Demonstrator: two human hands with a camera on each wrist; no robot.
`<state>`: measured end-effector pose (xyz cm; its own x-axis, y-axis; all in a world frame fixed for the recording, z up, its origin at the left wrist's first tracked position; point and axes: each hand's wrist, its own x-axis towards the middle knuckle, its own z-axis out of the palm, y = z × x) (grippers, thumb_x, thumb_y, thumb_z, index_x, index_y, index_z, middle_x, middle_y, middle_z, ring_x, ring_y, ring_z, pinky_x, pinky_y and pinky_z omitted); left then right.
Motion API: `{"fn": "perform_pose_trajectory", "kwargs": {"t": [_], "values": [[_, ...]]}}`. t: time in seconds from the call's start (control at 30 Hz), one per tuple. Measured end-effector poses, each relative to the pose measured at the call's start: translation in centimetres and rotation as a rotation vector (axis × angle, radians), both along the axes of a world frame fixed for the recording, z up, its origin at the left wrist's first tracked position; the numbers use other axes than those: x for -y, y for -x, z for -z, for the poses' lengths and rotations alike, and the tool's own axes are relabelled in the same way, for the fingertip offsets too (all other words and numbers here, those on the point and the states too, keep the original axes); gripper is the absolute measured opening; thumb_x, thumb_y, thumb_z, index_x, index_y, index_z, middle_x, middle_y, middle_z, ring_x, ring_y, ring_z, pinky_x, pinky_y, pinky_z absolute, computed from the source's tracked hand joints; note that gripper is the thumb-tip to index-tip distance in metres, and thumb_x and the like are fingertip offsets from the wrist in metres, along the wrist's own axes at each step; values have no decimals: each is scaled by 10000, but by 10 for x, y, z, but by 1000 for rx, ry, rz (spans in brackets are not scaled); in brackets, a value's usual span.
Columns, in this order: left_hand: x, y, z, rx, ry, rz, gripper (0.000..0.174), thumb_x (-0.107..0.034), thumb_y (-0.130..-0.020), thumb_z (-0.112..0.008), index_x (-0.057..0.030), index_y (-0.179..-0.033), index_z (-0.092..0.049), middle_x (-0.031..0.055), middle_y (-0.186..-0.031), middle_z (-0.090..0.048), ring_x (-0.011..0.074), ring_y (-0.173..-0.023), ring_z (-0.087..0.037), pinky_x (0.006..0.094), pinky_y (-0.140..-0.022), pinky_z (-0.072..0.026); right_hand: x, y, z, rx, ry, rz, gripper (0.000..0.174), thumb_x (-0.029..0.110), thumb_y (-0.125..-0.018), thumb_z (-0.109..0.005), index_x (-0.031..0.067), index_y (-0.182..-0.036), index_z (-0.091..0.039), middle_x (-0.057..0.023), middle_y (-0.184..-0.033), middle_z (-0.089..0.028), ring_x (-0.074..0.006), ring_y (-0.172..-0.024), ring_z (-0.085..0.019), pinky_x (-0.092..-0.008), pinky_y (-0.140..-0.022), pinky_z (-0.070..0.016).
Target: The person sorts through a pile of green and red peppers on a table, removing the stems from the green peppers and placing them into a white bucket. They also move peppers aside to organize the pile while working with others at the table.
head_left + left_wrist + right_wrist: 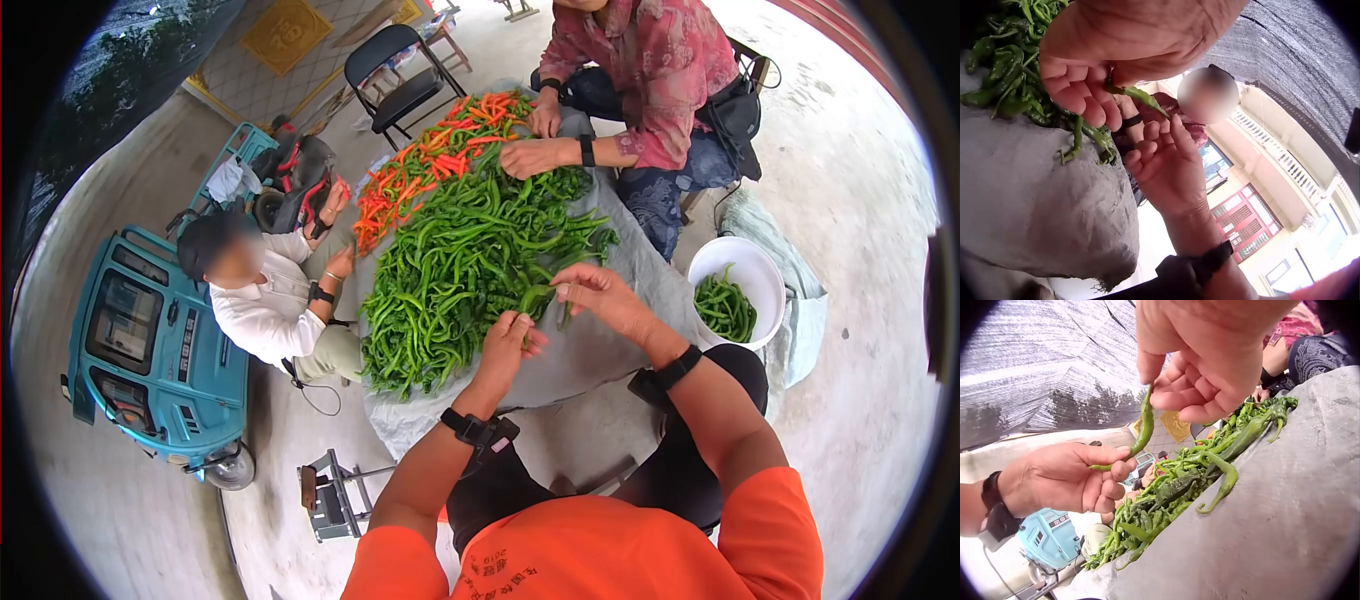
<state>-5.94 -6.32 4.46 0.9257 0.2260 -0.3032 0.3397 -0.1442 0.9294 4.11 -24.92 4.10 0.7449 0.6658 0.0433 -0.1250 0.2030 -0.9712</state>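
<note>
One green pepper is stretched between both hands above the near edge of the pepper pile. The left hand pinches its lower end between thumb and fingers in the right wrist view. At the upper end, the right hand pinches the tip with thumb and forefinger. A broad heap of green peppers lies beyond the hands on a grey sheet, with red and orange peppers at its far left side. In the left wrist view the same pepper spans the two hands.
A white bucket with green peppers stands at the right. One person at the far side and another at the left reach to the heap. A folding chair stands behind, a blue three-wheeler at the left.
</note>
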Motion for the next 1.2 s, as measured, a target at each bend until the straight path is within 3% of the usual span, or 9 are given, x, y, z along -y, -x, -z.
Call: {"fn": "perform_pose_trajectory", "kwargs": {"t": [0.13, 0.23, 0.33, 0.43, 0.63, 0.83, 0.9, 1.03, 1.2], "values": [[-7, 4, 3, 46, -62, -85, 229, -267, -971, -449, -52, -945, -525, 69, -775, -644, 103, -625, -553, 234, -574, -432, -9, -4, 13, 32, 32, 61, 154, 192, -872, -630, 72, -969, -633, 6, -823, -622, -76, -760, -566, -250, -676, -479], [-14, 6, 8, 126, -127, -179, 228, -268, -960, -481, -49, -917, -527, 67, -736, -651, 96, -556, -548, 228, -513, -424, -7, 4, 8, 560, 320, 152, 131, 195, -834, -618, 85, -903, -630, -62, -799, -648, -193, -703, -619, -304, -642, -491], [-24, 10, 12, 146, -121, -214, 217, -252, -952, -500, -40, -921, -531, 67, -723, -647, 94, -538, -544, 230, -500, -420, -9, 6, 7, 771, 496, 76, 152, 221, -801, -596, 107, -894, -636, -104, -810, -645, -287, -739, -623, -375, -654, -490], [-29, 16, 11, 121, -123, -200, 207, -238, -945, -515, -32, -947, -537, 67, -721, -645, 95, -540, -547, 233, -503, -423, -13, 8, 15, 857, 600, 23, 166, 241, -793, -578, 109, -873, -640, -94, -827, -655, -315, -775, -619, -407, -668, -485], [-41, 25, 8, 93, -104, -208, 188, -226, -938, -520, -56, -1008, -560, 67, -807, -649, 101, -595, -579, 225, -550, -437, -16, 6, 16, 677, 597, 27, 166, 245, -791, -572, 111, -854, -646, -107, -808, -659, -318, -779, -622, -407, -681, -483], [-85, 17, 17, 203, -176, -248, 130, -127, -924, -512, -65, -1027, -562, 48, -903, -624, 97, -600, -590, 224, -515, -417, -19, 1, 18, 485, 618, 209, 175, 243, -794, -580, 97, -864, -646, -119, -782, -651, -325, -762, -617, -403, -670, -471], [-97, 7, 19, 233, -314, -279, 122, -91, -916, -510, -72, -1023, -565, 30, -913, -607, 89, -604, -591, 224, -499, -405, -22, -2, 23, 393, 571, 265, 185, 252, -806, -583, 87, -857, -649, -105, -739, -641, -279, -714, -618, -379, -638, -471], [-114, -15, 22, 360, -577, -248, 244, -63, -891, -527, -32, -1131, -562, 123, -1163, -494, 152, -625, -614, 251, -556, -484, -32, -16, 31, -14, 316, 223, 224, 260, -841, -586, 47, -849, -655, -57, -666, -607, -164, -620, -587, -304, -583, -472], [-117, -44, 13, 196, -646, -117, 352, -149, -900, -536, -32, -1232, -522, 172, -1360, -358, 212, -656, -619, 308, -621, -521, -36, -16, 15, -109, 273, 229, 270, 248, -877, -581, 0, -971, -629, -47, -720, -608, -121, -584, -556, -260, -573, -479]]}}
